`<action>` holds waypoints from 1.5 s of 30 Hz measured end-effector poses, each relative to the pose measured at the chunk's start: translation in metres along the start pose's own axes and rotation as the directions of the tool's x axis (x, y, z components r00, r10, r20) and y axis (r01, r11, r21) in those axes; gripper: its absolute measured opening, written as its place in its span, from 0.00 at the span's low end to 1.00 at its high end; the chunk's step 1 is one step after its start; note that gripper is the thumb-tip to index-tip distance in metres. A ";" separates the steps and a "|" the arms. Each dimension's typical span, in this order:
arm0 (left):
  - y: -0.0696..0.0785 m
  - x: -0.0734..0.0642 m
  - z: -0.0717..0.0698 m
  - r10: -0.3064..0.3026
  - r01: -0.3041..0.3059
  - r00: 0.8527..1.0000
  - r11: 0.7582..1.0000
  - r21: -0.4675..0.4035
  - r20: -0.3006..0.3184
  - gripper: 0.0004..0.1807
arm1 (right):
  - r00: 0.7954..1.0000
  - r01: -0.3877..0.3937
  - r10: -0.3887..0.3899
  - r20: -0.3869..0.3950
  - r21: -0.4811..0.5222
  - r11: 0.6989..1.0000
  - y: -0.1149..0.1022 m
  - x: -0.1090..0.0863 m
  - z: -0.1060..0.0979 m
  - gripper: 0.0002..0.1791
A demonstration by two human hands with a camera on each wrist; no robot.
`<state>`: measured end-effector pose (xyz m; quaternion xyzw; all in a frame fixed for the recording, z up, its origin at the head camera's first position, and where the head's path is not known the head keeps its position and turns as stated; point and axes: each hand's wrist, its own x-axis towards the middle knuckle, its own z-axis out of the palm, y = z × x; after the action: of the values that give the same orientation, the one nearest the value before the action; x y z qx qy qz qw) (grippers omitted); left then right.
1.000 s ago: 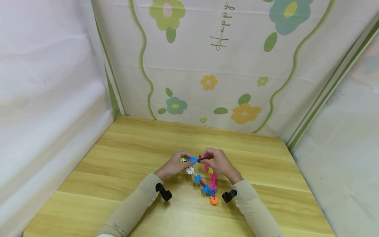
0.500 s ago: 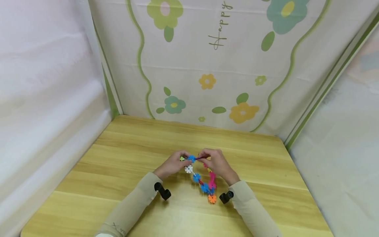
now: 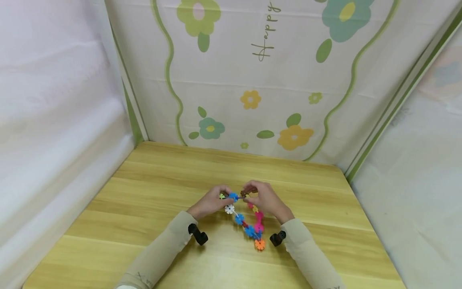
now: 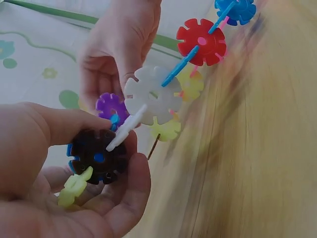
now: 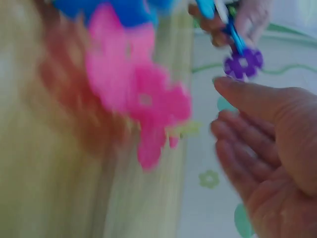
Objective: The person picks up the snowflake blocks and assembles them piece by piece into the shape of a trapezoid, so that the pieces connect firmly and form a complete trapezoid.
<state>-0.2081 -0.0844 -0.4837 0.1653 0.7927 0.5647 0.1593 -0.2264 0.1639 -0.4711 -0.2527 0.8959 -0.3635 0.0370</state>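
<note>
My left hand [image 3: 213, 198] pinches a dark brown snowflake disc [image 4: 99, 157] with a blue one [image 3: 233, 197] against it, part of a chain of slotted plastic snowflake discs. A yellow-green disc [image 4: 74, 188] juts out by the left fingers. The chain hangs in a loop through a white disc [image 3: 229, 208], blue discs, an orange disc [image 3: 259, 244] and pink discs [image 3: 258, 227]. At the blue end sits a small purple disc [image 5: 242, 64], edge-on in the head view. Close to it is my right hand [image 3: 266, 200], thumb and fingers apart in the right wrist view.
A wooden table [image 3: 173, 172] lies under the hands. White fabric [image 3: 216, 68] with printed flowers rises behind it, and pale cloth hangs on both sides. Each wrist carries a black camera mount [image 3: 198, 235].
The right fingers pinched the purple disc and brought it to the blue one; now they are apart from it, and it stays on the blue disc. The left hand keeps its grip.
</note>
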 end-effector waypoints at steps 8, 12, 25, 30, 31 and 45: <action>-0.009 -0.001 -0.007 -0.080 0.079 0.996 0.996 -0.035 -0.026 0.11 | 0.975 -0.184 0.188 0.121 -0.048 0.982 0.005 0.008 0.006 0.31; -0.007 -0.002 -0.009 -0.092 0.092 0.996 0.995 -0.048 -0.003 0.11 | 0.975 -0.163 0.169 0.143 -0.049 0.985 0.002 0.015 0.013 0.22; -0.010 -0.006 -0.018 -0.088 0.137 0.963 0.973 -0.184 0.254 0.15 | 0.995 -0.053 0.057 0.087 -0.055 0.997 -0.016 0.002 0.003 0.16; -0.008 -0.006 -0.020 -0.069 0.124 0.962 0.973 -0.196 0.265 0.21 | 0.998 -0.027 0.029 0.050 -0.052 0.998 -0.026 -0.004 -0.005 0.17; -0.007 -0.006 -0.020 -0.067 0.120 0.962 0.974 -0.194 0.264 0.21 | 0.999 -0.019 0.022 0.042 -0.056 0.998 -0.028 -0.005 -0.006 0.17; 0.004 -0.007 -0.009 -0.010 0.029 0.985 0.994 -0.104 0.171 0.27 | 0.988 0.130 -0.140 -0.064 -0.139 0.982 -0.030 -0.019 -0.012 0.19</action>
<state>-0.2058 -0.0935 -0.4765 0.1964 0.7467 0.5882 0.2404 -0.1995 0.1623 -0.4445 -0.3014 0.8998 -0.3131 -0.0379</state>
